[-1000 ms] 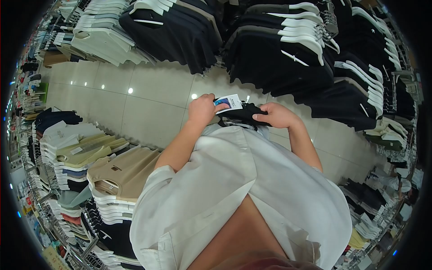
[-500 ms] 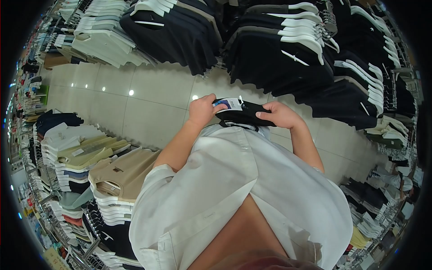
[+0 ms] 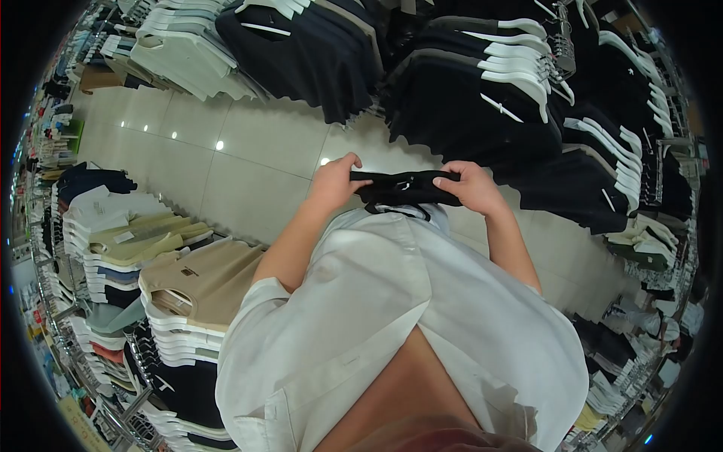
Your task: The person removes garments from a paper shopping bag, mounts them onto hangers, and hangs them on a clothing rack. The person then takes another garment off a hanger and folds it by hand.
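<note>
Two ends of the black cloth are sitting pinched in the left hand and right hand, upper centre; I'm seeing it spread out, but what remains isn't showing.

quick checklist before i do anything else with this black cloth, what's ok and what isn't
1. Left hand gripping one end of the black cloth: ok.
2. Right hand gripping the other end: ok.
3. Cloth spread between the hands, not bunched in one: ok.
4. Printed label facing up: not ok, none shows on the cloth, just a small pale piece.
5. Right hand well apart from the hanging black clothes: cannot tell, depth is unclear.
</note>
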Tool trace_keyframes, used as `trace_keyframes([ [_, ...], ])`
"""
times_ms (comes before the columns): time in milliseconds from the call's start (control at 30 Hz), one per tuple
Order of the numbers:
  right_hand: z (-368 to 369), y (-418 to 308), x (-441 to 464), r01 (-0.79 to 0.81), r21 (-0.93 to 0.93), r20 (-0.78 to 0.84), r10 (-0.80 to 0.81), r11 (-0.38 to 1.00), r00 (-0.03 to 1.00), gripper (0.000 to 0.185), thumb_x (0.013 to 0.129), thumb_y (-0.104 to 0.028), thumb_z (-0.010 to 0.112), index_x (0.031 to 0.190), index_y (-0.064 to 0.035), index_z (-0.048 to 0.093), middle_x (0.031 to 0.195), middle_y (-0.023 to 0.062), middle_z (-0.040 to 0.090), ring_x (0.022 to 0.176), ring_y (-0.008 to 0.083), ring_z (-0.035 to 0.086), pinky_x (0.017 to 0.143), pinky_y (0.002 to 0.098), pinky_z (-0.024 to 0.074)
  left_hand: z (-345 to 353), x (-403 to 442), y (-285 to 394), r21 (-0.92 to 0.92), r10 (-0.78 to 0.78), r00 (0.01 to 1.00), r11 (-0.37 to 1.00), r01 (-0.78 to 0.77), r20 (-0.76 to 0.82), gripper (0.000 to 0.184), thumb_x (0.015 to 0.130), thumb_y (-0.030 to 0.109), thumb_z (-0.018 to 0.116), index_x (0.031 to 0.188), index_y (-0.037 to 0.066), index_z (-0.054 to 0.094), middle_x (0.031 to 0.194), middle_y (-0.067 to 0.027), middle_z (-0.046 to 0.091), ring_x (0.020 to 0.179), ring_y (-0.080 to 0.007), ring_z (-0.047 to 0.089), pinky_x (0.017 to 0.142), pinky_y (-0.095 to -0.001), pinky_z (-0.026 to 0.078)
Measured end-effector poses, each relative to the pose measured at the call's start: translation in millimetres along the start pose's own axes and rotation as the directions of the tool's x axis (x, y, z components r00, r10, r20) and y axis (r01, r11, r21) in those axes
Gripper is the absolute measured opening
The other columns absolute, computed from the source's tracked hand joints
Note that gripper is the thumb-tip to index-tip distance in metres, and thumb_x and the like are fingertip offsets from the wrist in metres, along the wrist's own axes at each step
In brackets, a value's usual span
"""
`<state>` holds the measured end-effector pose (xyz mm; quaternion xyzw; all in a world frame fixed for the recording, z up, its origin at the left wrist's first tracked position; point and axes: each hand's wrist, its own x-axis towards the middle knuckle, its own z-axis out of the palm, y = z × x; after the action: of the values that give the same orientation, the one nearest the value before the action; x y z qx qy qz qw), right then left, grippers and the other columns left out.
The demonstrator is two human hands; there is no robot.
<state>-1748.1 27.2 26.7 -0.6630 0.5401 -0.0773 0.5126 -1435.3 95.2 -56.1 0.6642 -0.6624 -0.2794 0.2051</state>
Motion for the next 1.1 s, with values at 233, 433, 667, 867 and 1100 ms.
trace_keyframes([
  [233,-4.8,2.8,11.2,0.097,-0.316,-0.222,-0.174,0.944,0.959,0.028,0.083,-0.010,0.075,0.110,-0.0073,0.074,0.105,0.0118,0.072,0.102,0.0322,0.070,0.089,0.0415,0.0548,-25.7,-4.4,23.9,-0.160,-0.100,0.964,0.985,0.061,-0.246,0.014,0.090,0.012,0.073,0.103,0.007,0.069,0.094,-0.0193,0.072,0.088,-0.0428,0.068,0.076,-0.0490,0.053],
  [433,-7.7,-3.3,3.6,-0.009,-0.515,-0.362,-0.208,0.857,0.909,0.029,0.080,-0.009,0.074,0.109,-0.0099,0.073,0.108,0.0125,0.067,0.105,0.0329,0.068,0.091,0.0447,0.0553,-26.7,0.3,36.9,-0.168,-0.046,0.850,0.985,-0.050,-0.524,0.011,0.093,0.008,0.067,0.103,0.006,0.069,0.096,-0.0184,0.070,0.089,-0.0429,0.067,0.075,-0.0473,0.053],
  [667,-22.1,7.6,-4.1,-0.107,-0.483,-0.418,-0.122,0.869,0.900,0.019,0.082,-0.017,0.071,0.101,-0.0121,0.072,0.100,0.0104,0.072,0.095,0.0337,0.071,0.082,0.0464,0.0574,-13.7,13.3,45.5,-0.072,0.061,0.847,0.991,-0.116,-0.528,0.024,0.090,0.003,0.067,0.113,0.007,0.071,0.098,-0.0168,0.069,0.090,-0.0412,0.067,0.077,-0.0465,0.054],
  [867,-36.8,17.0,-16.4,0.004,-0.347,-0.391,-0.149,0.938,0.908,0.022,0.082,-0.014,0.070,0.103,-0.0115,0.072,0.101,0.0090,0.073,0.097,0.0318,0.071,0.082,0.0451,0.0573,-10.7,25.3,63.9,-0.152,0.079,0.867,0.973,-0.176,-0.492,0.039,0.089,-0.005,0.061,0.125,0.005,0.071,0.096,-0.0158,0.065,0.085,-0.0336,0.065,0.078,-0.0382,0.053],
  [1100,-100.3,37.1,-24.9,0.293,-0.062,-0.426,-0.291,0.954,0.857,0.016,0.092,-0.017,0.075,0.102,-0.0046,0.074,0.095,0.0093,0.073,0.079,0.0222,0.071,0.075,0.0347,0.0569,7.1,44.1,112.6,-0.338,0.032,0.863,0.912,-0.232,-0.504,0.046,0.083,-0.014,0.051,0.120,0.002,0.073,0.093,-0.0109,0.062,0.086,-0.0230,0.061,0.080,-0.0291,0.047],
])
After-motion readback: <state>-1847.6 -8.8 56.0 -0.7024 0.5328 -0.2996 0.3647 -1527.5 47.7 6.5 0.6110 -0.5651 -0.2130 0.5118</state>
